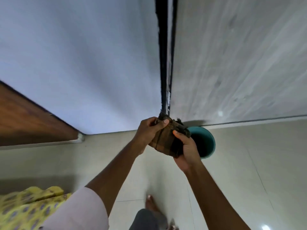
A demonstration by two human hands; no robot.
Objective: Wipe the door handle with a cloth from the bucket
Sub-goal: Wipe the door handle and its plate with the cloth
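Observation:
A dark brown checked cloth [167, 140] is bunched between both my hands, held in the air above the floor. My left hand [149, 130] grips its upper left part, thumb pressed on top. My right hand [186, 150] holds its lower right side from below. Just behind the cloth, a teal bucket [207, 143] stands on the floor near the wall; my right hand and the cloth cover its left part. No door handle is in view.
A white door or panel [232, 55] with a black vertical frame strip [164, 55] rises ahead. A brown wooden door [29, 120] is at the left. Pale floor tiles [249, 171] lie below. Yellow patterned fabric [25, 208] is at the bottom left, my bare foot [152, 206] below.

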